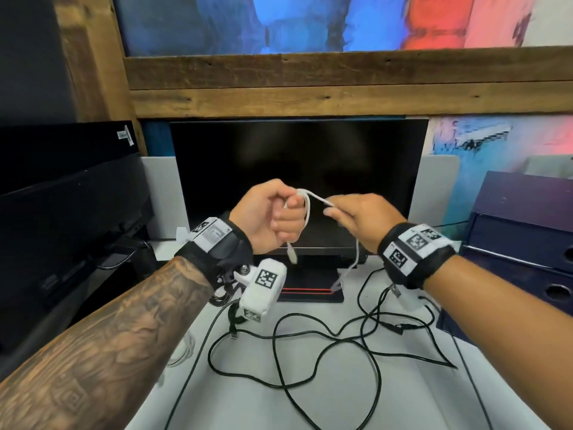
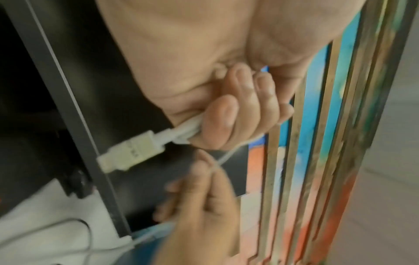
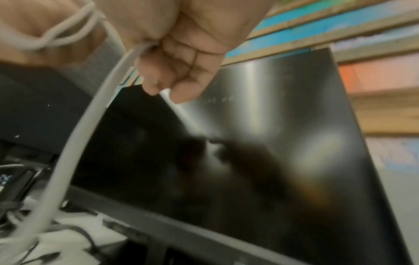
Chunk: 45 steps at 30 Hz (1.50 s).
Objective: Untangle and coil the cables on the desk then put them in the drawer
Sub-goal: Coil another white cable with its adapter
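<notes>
Both hands are raised in front of the monitor with a thin white cable between them. My left hand grips a few loops of it in a fist, and its white USB plug hangs below the fingers. My right hand pinches the same white cable, whose free length droops to the desk. Black cables lie tangled in loose loops on the white desk beneath my hands. No drawer front shows open.
A dark monitor on a stand with a red stripe stands right behind the hands. More black screens fill the left. A dark blue drawer unit sits at the right edge of the desk.
</notes>
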### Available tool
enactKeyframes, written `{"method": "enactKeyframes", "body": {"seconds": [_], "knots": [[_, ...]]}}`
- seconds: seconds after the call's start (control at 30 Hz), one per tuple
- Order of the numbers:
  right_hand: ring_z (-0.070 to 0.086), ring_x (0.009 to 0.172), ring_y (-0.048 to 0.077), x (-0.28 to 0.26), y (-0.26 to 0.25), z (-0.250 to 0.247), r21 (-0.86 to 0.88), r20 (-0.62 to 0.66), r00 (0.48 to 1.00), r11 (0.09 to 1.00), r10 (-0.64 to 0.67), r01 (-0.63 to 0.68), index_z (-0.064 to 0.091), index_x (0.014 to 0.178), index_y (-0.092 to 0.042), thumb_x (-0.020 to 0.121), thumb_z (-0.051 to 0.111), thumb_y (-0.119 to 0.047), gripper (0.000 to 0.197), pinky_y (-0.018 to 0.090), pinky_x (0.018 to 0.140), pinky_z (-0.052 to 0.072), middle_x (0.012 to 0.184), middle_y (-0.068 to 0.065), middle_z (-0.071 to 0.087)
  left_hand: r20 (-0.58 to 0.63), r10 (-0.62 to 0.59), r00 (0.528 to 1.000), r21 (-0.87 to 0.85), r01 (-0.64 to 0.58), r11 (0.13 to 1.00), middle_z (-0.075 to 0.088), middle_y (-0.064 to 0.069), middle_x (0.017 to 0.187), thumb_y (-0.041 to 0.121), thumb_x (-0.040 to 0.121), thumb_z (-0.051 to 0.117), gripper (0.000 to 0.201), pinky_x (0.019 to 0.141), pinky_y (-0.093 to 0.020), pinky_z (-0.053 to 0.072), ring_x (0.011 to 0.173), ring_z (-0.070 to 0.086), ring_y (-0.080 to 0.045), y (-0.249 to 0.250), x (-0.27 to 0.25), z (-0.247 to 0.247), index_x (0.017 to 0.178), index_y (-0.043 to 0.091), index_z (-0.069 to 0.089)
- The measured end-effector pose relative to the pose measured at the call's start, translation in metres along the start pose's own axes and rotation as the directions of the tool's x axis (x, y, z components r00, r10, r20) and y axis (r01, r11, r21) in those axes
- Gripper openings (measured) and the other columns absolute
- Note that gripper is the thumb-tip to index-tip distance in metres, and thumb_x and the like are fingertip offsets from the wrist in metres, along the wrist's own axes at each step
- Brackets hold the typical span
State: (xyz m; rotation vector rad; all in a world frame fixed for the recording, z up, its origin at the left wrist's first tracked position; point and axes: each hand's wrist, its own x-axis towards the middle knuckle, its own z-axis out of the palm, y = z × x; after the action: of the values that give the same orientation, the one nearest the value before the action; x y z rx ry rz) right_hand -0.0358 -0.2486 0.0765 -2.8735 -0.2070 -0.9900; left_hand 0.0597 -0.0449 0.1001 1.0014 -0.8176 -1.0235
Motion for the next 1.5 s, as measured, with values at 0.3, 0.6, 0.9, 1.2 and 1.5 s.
{"method": "enactKeyframes", "body": {"seconds": [0.3, 0.6, 0.9, 1.2, 1.5], "knots": [[0.052, 0.058, 0.008, -0.018, -0.047, 0.065, 0.419, 0.287, 0.933, 0.847, 0.217, -0.326, 0.059, 0.084, -0.027, 0.104, 0.047, -0.038, 0.025, 0.038, 0.064, 0.051, 0.065, -0.008, 0.055, -0.422, 0.358, 0.833, -0.029, -0.408, 0.913, 0.058, -0.005, 0.079, 0.009, 0.106, 0.037, 0.02, 0.079, -0.031, 0.054, 0.072, 0.06, -0.015, -0.009, 0.022, 0.0, 0.105, 0.004, 0.055], [0.055, 0.069, 0.011, 0.0, -0.055, 0.027, 0.22, 0.212, 0.967, 0.958, 0.138, -0.185, 0.067, 0.087, -0.026, 0.1, 0.053, -0.04, 0.024, 0.034, 0.064, 0.046, 0.079, -0.015, 0.064, -0.443, 0.406, 0.799, 0.426, -0.211, 0.88, 0.071, -0.016, 0.097, 0.011, 0.105, 0.045, 0.02, 0.08, -0.031, 0.057, 0.085, 0.073, -0.024, -0.021, 0.02, -0.03, 0.11, -0.001, 0.059], [0.055, 0.074, 0.006, 0.006, -0.029, -0.001, -0.016, 0.018, 1.0, 1.0, 0.004, -0.003, 0.071, 0.095, -0.032, 0.092, 0.061, -0.05, 0.02, 0.03, 0.068, 0.05, 0.082, -0.012, 0.061, -0.217, -0.062, 0.974, 0.545, 0.173, 0.82, 0.038, -0.004, 0.058, 0.023, 0.103, 0.026, 0.039, 0.055, -0.028, 0.037, 0.049, 0.034, -0.016, -0.027, 0.007, -0.015, 0.086, 0.006, 0.057], [0.06, 0.078, 0.004, 0.003, -0.02, 0.027, 0.404, -0.1, 0.969, 0.899, 0.227, -0.169, 0.071, 0.12, -0.035, 0.102, 0.053, -0.036, 0.025, 0.029, 0.077, 0.052, 0.086, -0.013, 0.064, -0.065, -0.043, 0.997, -0.009, 0.042, 0.999, 0.039, 0.002, 0.058, 0.025, 0.092, 0.035, 0.025, 0.061, -0.028, 0.037, 0.049, 0.037, -0.012, -0.009, -0.004, -0.012, 0.073, 0.014, 0.046], [0.056, 0.063, 0.01, -0.017, -0.057, 0.075, 0.409, 0.343, 0.918, 0.848, 0.2, -0.337, 0.065, 0.114, -0.025, 0.105, 0.044, -0.033, 0.025, 0.036, 0.072, 0.051, 0.068, -0.005, 0.061, -0.466, 0.343, 0.816, -0.029, -0.401, 0.915, 0.071, -0.017, 0.104, 0.009, 0.104, 0.043, 0.023, 0.089, -0.036, 0.057, 0.095, 0.073, -0.026, -0.027, 0.015, -0.016, 0.118, -0.005, 0.055]]}}
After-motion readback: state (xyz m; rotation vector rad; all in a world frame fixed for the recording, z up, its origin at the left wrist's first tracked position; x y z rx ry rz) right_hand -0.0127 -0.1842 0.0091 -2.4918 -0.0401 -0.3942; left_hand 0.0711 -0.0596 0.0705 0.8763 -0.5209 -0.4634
